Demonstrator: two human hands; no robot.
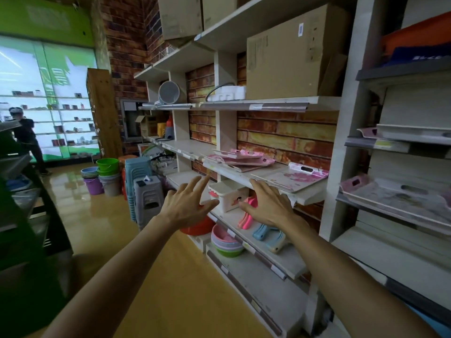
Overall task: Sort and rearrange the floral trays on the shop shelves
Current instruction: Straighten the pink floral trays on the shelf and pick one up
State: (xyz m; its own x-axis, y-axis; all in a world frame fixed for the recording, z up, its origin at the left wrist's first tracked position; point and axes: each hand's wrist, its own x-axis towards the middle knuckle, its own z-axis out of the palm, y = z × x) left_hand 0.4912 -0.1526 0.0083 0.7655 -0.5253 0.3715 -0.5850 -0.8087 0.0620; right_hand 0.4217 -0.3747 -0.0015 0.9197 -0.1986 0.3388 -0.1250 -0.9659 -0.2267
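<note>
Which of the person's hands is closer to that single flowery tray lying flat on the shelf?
The right hand. Its fingertips reach the shelf edge just left of the single floral tray. The left hand hangs open farther left, below the stacked trays, touching nothing.

Two hands reaching: left hand (pixel 188 206), right hand (pixel 266 206). Beyond them, stack of three pink trays (pixel 240 158), one single tray (pixel 291 178). Above, one large cardboard box (pixel 292 57).
</note>
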